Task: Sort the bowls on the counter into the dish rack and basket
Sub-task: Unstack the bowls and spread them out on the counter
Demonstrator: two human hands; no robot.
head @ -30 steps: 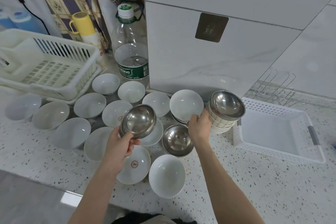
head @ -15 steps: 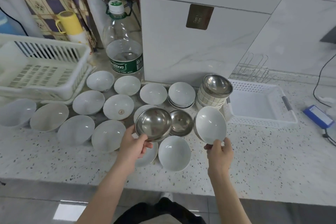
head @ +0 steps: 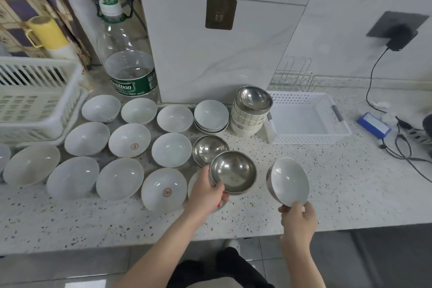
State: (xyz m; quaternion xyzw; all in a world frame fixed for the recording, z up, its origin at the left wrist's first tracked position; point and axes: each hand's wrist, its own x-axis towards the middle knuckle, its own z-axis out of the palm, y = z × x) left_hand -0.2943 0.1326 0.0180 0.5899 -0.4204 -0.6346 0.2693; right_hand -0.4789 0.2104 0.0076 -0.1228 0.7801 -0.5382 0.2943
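My left hand (head: 207, 190) grips a steel bowl (head: 233, 172) by its near rim, just above the counter. A white bowl (head: 288, 181), tilted toward me, is held at its lower edge by my right hand (head: 298, 217). A second steel bowl (head: 209, 149) sits on the counter behind the held one. Several white bowls (head: 129, 140) spread across the left half of the counter. A stack of bowls (head: 251, 116) topped by a steel one stands beside the white basket (head: 308, 139). The white dish rack (head: 35, 98) is at far left.
A large water bottle (head: 127, 63) and a yellow mug (head: 48, 33) stand at the back left. A wire rack (head: 294, 77) sits behind the basket. At right lie a blue box (head: 374, 126), cables and a wall charger (head: 401, 36). The counter's front edge runs below my hands.
My right hand left the stack and took up a white bowl, carrying it right. My left hand moved the steel bowl rightward. The view swung to the right.
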